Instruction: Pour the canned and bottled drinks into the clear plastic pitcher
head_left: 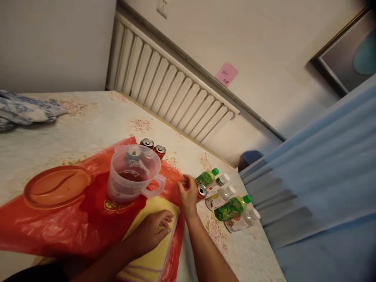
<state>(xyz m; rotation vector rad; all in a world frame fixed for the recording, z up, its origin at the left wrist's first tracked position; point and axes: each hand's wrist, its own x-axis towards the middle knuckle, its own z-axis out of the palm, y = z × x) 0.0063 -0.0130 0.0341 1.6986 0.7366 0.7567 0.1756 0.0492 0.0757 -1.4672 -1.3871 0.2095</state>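
My left hand (pixel 152 231) hovers above a yellow book or pad (pixel 147 260), its fingers apart and loosely curled, holding nothing. Just left of a red can (pixel 201 191) is my right hand (pixel 188 192), raised with its fingers bent; whether it touches the can I cannot tell. A translucent plastic pitcher (pixel 133 172) with dark liquid and some foam stands on a red plastic bag (pixel 70 223), its handle pointing right. An orange oval lid or plate (pixel 57 186) lies at the left on the bag.
Two cans, one dark (pixel 147 143) and one red (pixel 159 150), stand behind the pitcher. Several bottles, such as a green one (pixel 230 208), line the right side of the flowered table (pixel 100 133). A patterned cloth (pixel 28 109) lies far left; a radiator (pixel 167 82) borders the back.
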